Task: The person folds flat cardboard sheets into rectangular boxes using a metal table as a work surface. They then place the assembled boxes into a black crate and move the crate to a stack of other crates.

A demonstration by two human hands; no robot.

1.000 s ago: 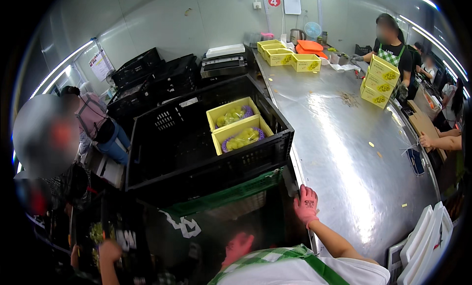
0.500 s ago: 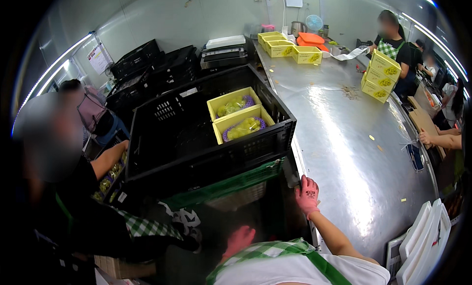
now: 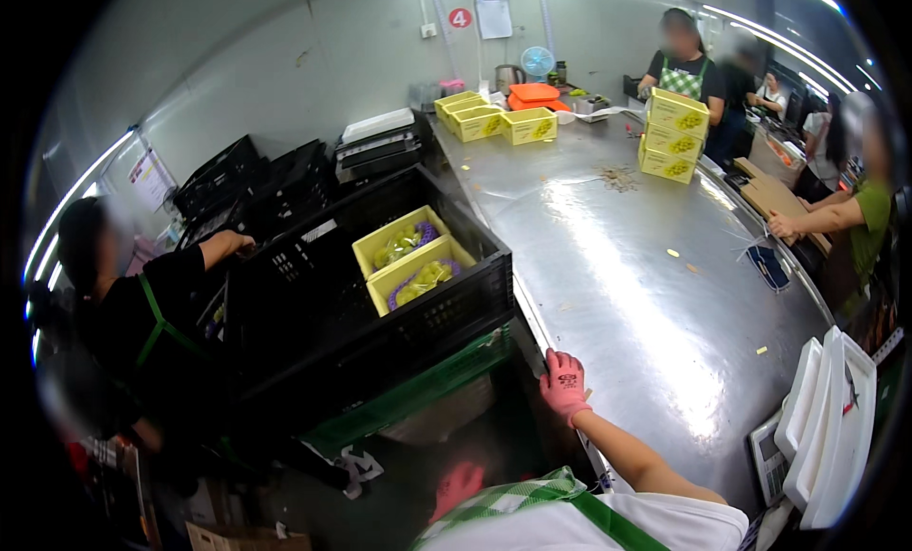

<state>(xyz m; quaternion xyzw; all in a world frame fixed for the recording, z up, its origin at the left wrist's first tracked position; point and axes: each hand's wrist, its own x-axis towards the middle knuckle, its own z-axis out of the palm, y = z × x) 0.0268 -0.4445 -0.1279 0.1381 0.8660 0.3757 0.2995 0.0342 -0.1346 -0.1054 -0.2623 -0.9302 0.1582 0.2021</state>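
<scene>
My right hand (image 3: 565, 385), in a pink glove, rests on the near left edge of the metal table (image 3: 627, 361). Its fingers lie forward along the edge, apart, with nothing visible in them. Low beside my green checked apron, my left hand (image 3: 458, 486) hangs in a pink glove. It is blurred and partly covered, so its fingers are unclear. Left of the table stands a large black crate (image 3: 380, 337). Inside its right end, two yellow boxes (image 3: 373, 294) hold bagged green grapes (image 3: 423, 281) in purple foam nets.
A co-worker (image 3: 142, 313) stands left of the crate. Yellow boxes (image 3: 530, 126) and an orange scale (image 3: 535, 92) sit at the table's far end. Another person stands behind stacked yellow boxes (image 3: 673, 138). White trays (image 3: 836, 427) lean at the right.
The view has swung right and up. The co-worker at the left has straightened and now reaches an arm toward the crate's far left side. My right hand stays on the table edge.
</scene>
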